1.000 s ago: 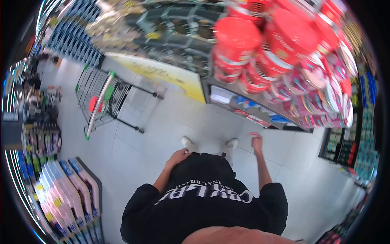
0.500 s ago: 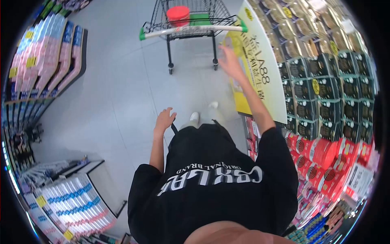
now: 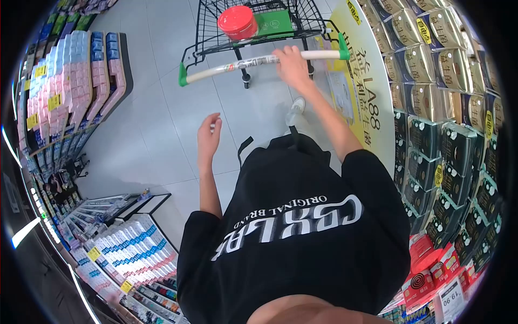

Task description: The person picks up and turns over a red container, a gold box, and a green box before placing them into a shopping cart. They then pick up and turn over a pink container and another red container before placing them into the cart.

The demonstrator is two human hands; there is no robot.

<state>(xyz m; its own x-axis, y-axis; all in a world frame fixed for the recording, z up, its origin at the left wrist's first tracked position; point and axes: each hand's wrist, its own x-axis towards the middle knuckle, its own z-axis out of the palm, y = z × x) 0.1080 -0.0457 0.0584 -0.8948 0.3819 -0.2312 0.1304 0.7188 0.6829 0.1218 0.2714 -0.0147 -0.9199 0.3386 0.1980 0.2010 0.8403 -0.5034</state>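
A wire shopping cart (image 3: 313, 21) stands ahead of me. Its white handle (image 3: 248, 63) has green end caps, and my right hand (image 3: 294, 67) is wrapped over the bar right of its middle. In the cart's upper basket sits a red round tub (image 3: 237, 22), beside a green panel (image 3: 275, 23). My left hand (image 3: 209, 137) hangs in the air at my left side, below the handle and apart from it. Its fingers are loosely bent with nothing in them.
Tall stacks of gold and dark green boxes (image 3: 426, 140) line the right side, behind a yellow-and-white sign board (image 3: 372, 97). Red packs (image 3: 418, 286) lie lower right. Shelves of pink and blue packs (image 3: 59, 81) and white packs (image 3: 129, 248) stand on the left.
My right hand has moved from short of the cart onto its handle and closed round it. The cart appears nearer and turned slightly. My left hand has risen, and the shelves have shifted with my step.
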